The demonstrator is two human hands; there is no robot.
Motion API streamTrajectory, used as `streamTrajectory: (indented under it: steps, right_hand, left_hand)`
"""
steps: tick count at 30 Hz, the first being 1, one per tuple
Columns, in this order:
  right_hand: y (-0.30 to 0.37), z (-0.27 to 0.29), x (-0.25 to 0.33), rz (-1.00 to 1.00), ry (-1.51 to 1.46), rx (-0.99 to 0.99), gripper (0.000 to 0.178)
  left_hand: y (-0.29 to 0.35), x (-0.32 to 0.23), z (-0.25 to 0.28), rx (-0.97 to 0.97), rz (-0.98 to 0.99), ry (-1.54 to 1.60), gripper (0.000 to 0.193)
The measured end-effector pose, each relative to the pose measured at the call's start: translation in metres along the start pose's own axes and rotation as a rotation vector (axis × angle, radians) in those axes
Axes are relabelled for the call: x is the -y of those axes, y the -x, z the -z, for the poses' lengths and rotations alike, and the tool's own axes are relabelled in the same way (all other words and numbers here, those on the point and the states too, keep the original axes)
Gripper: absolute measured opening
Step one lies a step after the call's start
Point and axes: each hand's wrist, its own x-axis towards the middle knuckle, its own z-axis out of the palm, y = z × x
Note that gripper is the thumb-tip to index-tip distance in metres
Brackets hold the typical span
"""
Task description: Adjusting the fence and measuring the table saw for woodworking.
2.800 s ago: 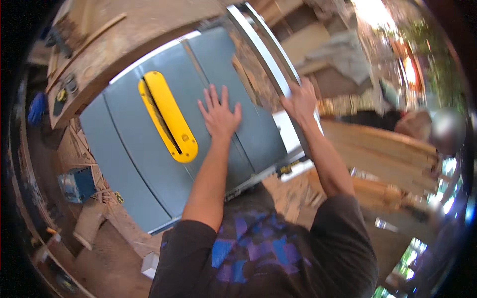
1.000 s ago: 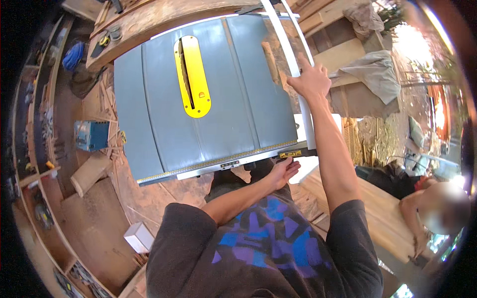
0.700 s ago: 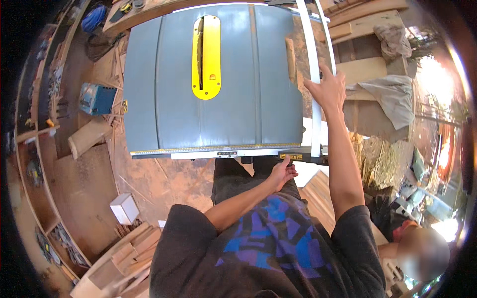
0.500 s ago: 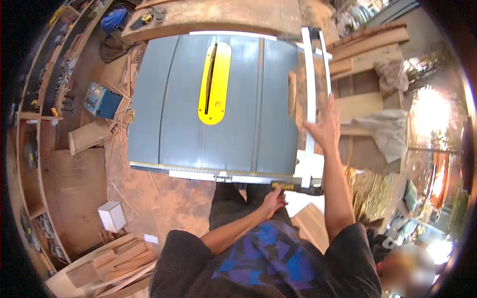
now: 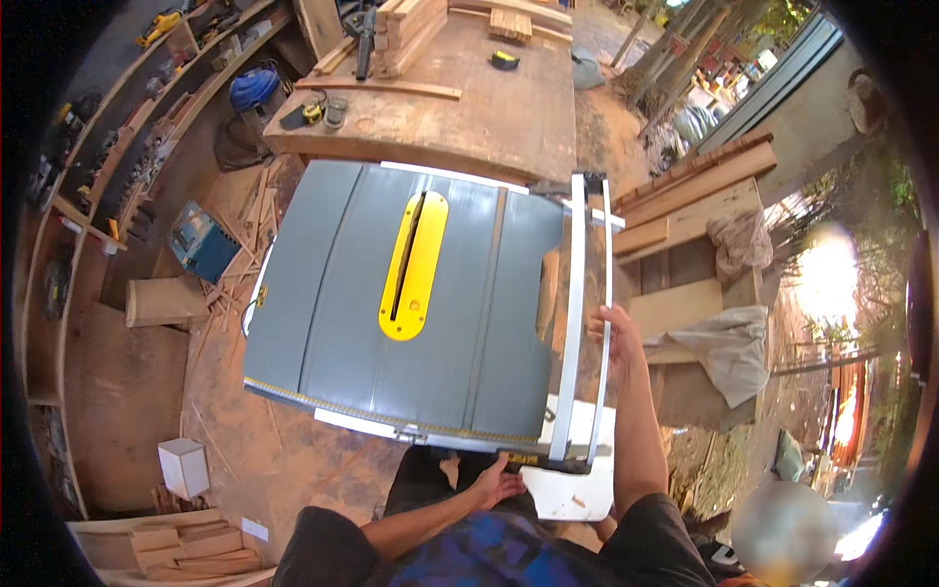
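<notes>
A table saw with a grey top stands before me, a blade slot running through its yellow insert plate. Along its right side is the rip fence, a pair of pale parallel bars set out past the table's edge. My right hand has its fingers curled over the outer bar. At the near edge, my left hand puts its thumb against the front rail, beside a yellow label; its other fingers are bent below the rail and partly hidden.
Beyond the saw is a wooden workbench with stacked boards and a tape measure. Shelves of tools line the left. A blue-green box-shaped machine sits among offcuts. Planks and cloth lie at right; another person is near, lower right.
The view has tilted up, showing more of the workbench. My right hand, spread across both fence bars before, now curls over the outer one. The left hand stays at the front rail.
</notes>
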Motion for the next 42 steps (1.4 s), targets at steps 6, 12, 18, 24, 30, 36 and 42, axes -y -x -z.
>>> streamTrajectory:
  steps: [6, 12, 18, 24, 30, 36, 42]
  right_hand:
    - [-0.016, -0.011, 0.016, -0.093, -0.364, 0.431, 0.062]
    - [-0.017, -0.023, 0.008, -0.072, -0.305, 0.416, 0.069]
    - [-0.055, 0.018, -0.013, -0.008, -0.359, 0.476, 0.064]
    - [-0.063, 0.016, -0.012, -0.070, -0.325, 0.555, 0.063]
    - [-0.076, 0.023, -0.005, -0.108, -0.232, 0.554, 0.050]
    - [-0.058, 0.004, 0.017, -0.109, -0.142, 0.529, 0.022]
    - [-0.057, 0.013, 0.010, -0.083, -0.120, 0.434, 0.023]
  left_hand:
    - [0.015, -0.007, -0.004, -0.068, 0.107, -0.038, 0.076]
    - [0.018, 0.019, -0.015, -0.180, 0.176, -0.102, 0.090]
    - [-0.012, 0.033, -0.007, -0.116, -0.111, 0.121, 0.068]
    - [-0.019, 0.031, -0.014, -0.201, -0.223, -0.026, 0.056]
    - [0.002, 0.031, -0.038, -0.149, -0.305, 0.267, 0.056]
    - [-0.013, 0.046, -0.040, -0.094, -0.428, 0.143, 0.061]
    - [-0.016, 0.046, -0.041, -0.181, -0.560, 0.127, 0.061]
